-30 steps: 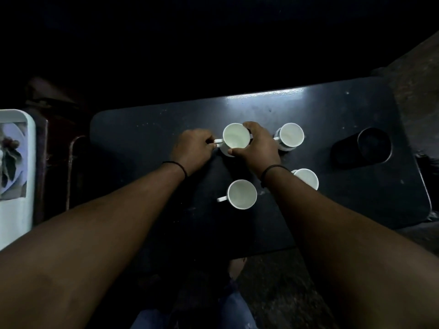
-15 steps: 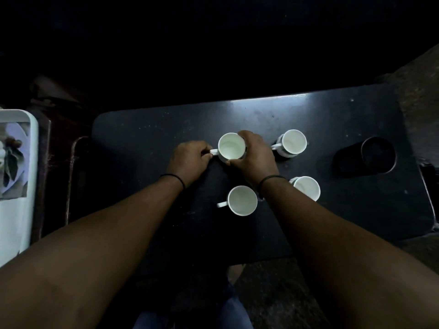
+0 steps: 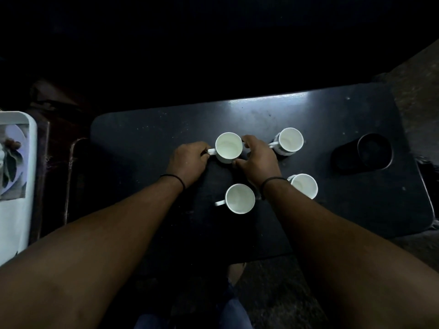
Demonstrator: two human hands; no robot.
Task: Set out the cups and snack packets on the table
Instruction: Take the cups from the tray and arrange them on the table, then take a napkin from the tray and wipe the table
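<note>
Several white cups stand upright on a dark table (image 3: pixel 147 129). My left hand (image 3: pixel 188 161) pinches the handle of the far-left cup (image 3: pixel 228 147). My right hand (image 3: pixel 257 159) curls around that cup's right side, thumb at its near wall. A second cup (image 3: pixel 290 141) stands to the right of my right hand. A third cup (image 3: pixel 240 198) sits nearer to me, its handle pointing left. A fourth cup (image 3: pixel 305 185) is partly hidden behind my right wrist. No snack packets are visible.
A dark round container (image 3: pixel 363 154) lies on its side at the table's right end. A white tray (image 3: pixel 14 184) with a leaf-patterned item stands off the table to the left. The surroundings are very dark.
The view has shifted slightly. Both hands stay on the far-left cup; my right hand's fingers have loosened a little around its side.
</note>
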